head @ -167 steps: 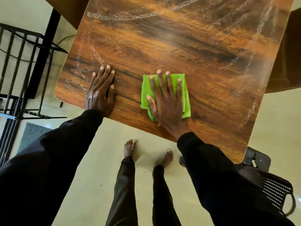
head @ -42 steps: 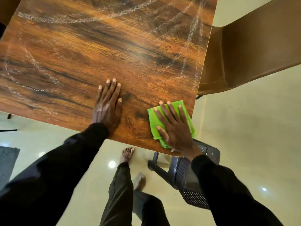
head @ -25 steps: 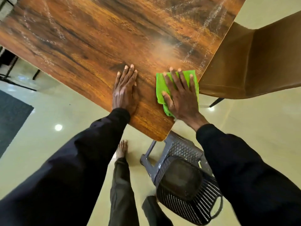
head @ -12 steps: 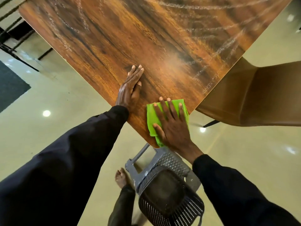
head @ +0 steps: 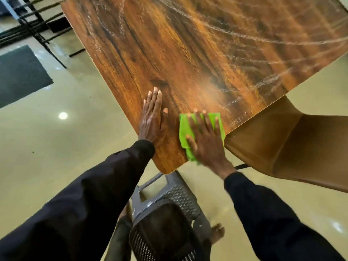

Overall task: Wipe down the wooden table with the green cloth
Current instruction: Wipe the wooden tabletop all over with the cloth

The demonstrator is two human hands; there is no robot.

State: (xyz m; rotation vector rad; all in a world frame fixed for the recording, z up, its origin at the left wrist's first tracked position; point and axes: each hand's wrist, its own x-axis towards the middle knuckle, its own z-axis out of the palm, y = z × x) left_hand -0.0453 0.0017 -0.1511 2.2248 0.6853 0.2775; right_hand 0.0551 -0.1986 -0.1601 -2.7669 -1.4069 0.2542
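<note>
Right hand lies flat and open, fingers spread, pressing the green cloth onto the table; nothing is pinched or grasped. Cloth sits folded at the table's near corner, its lower edge reaching the table edge. Left hand rests palm down, fingers together, on bare wood just beside the cloth, holding nothing. Pale streaks cross the far part of the tabletop. Brown chair stands against the right edge. Dark plastic stool stands on the floor below the corner.
</note>
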